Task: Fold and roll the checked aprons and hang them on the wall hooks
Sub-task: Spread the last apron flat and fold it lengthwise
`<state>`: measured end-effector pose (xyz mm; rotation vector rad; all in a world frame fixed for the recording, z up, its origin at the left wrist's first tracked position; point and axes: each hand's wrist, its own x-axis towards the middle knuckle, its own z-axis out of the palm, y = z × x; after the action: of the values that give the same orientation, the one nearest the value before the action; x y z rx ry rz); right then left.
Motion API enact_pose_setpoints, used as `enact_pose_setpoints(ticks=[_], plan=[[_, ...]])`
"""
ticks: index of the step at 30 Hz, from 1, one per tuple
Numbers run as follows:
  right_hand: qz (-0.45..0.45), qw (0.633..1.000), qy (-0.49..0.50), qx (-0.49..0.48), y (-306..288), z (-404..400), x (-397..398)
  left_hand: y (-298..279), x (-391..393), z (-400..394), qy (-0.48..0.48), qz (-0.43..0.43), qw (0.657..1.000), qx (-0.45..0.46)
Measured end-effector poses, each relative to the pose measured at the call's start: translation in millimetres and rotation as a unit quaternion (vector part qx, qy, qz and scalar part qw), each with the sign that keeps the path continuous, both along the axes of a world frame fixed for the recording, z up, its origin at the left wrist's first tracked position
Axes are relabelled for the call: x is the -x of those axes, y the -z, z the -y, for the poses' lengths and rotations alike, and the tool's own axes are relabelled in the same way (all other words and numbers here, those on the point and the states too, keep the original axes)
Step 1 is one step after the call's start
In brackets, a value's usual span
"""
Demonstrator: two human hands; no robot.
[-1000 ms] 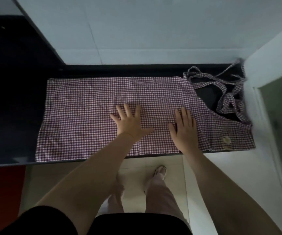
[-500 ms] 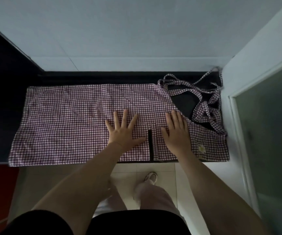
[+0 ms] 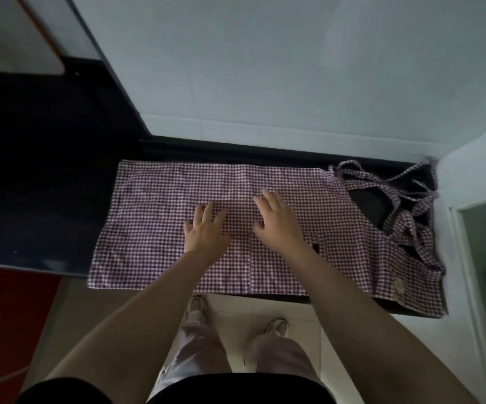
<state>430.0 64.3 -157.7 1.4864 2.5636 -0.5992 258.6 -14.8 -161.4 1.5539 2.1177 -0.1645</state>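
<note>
Item: checked apron (image 3: 160, 217), lying folded lengthwise on the dark counter (image 3: 46, 199), straps (image 3: 396, 199) bunching at its right end. I am seeing both grips flat, fingers apart: left hand (image 3: 206, 231) and right hand (image 3: 276, 220) now sliding closer together, smoothing; rolling looks next.

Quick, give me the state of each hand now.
Left hand: open, flat on the checked apron.
Right hand: open, flat on the apron.

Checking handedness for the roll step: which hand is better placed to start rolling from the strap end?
Probably the right hand: it rests flat on the purple checked apron, nearer its tangled straps than the left hand.
</note>
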Motion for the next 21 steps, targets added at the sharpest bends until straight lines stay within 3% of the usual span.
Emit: enact_pose_setpoints(ticks=[2,6,10,13,16,21], plan=[[0.005,1.000,-0.007,0.012,5.7,8.3,28.9,2.8,39.6,13.3,-0.006,-0.015,1.000,0.006],[-0.017,0.995,0.087,-0.042,-3.7,-2.2,87.5,1.0,118.9,23.9,-0.118,-0.048,0.992,-0.020],[0.043,0.994,0.091,-0.041,-12.9,-27.4,109.2,-8.7,154.3,2.8,-0.145,-0.097,0.984,-0.025],[0.055,0.993,0.063,-0.079,-9.5,-52.4,110.1,-10.6,166.5,-23.0,-0.082,-0.064,0.993,-0.055],[0.106,0.993,0.042,-0.015,-10.2,-71.9,112.4,-10.2,168.0,-51.7,-0.038,-0.010,0.996,-0.082],[0.157,0.987,0.033,-0.018,-11.9,-76.7,112.9,-6.5,147.6,-81.9,0.013,0.091,0.994,-0.051]])
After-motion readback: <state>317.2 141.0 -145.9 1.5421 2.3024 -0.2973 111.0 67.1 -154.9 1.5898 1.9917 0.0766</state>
